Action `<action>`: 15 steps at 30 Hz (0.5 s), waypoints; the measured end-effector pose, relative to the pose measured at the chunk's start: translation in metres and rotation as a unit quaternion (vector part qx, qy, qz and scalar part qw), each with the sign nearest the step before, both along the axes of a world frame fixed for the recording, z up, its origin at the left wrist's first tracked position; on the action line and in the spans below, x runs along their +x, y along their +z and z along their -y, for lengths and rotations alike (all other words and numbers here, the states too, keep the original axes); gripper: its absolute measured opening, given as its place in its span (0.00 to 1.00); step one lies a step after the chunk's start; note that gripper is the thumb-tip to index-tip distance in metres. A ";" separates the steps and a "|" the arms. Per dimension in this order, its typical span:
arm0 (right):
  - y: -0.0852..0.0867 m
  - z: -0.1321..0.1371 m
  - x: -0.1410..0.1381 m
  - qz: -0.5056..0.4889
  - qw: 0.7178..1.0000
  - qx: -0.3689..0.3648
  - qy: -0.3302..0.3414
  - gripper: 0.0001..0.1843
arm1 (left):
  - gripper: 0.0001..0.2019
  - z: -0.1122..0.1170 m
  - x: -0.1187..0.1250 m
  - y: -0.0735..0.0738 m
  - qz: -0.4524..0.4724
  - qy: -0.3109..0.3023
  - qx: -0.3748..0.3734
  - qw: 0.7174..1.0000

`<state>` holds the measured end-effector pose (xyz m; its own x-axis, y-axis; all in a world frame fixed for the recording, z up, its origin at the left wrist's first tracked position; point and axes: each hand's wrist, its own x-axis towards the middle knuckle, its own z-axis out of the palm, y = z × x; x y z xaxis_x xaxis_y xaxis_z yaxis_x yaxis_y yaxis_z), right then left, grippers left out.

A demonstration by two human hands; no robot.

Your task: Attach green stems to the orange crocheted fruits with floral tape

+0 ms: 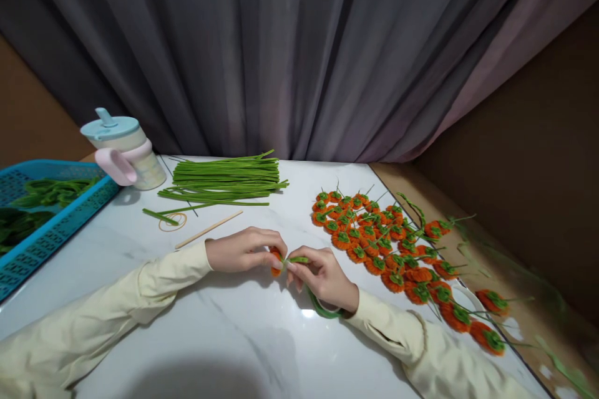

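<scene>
Near the middle of the table, my left hand (246,249) pinches a small orange fuzzy pumpkin-like piece (275,272) between thumb and fingers. My right hand (324,275) is closed beside it, its fingertips pinching a green chenille stem (299,259) at the piece's edge. The two hands' fingertips nearly meet, and they partly hide the join. Beneath my right wrist a green loop (322,309) curves over the table. To the right lie several finished-looking orange pieces with green tops (374,265), many with thin stems sticking out.
Straight green chenille stems (227,176) lie bundled at the back. Nearer are a wooden stick (208,229) and a rubber band (161,226). A lidded cup (148,165) with a pink handle stands left, beside a blue basket (70,218) holding green pieces. A grey curtain (262,62) hangs behind the table.
</scene>
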<state>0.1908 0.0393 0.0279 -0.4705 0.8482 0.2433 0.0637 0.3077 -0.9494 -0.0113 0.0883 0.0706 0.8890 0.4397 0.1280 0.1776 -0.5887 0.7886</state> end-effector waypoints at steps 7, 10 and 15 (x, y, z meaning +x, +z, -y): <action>-0.003 0.003 0.003 0.084 0.969 0.233 -0.027 0.09 | 0.15 -0.004 -0.002 -0.006 -0.006 -0.009 -0.190 0.982; -0.007 0.003 0.004 0.116 0.934 0.336 -0.009 0.10 | 0.18 -0.006 -0.003 -0.008 -0.009 -0.021 -0.279 0.960; -0.005 0.003 0.003 0.154 0.880 0.446 0.047 0.11 | 0.22 -0.007 -0.003 -0.015 -0.048 -0.033 -0.379 0.923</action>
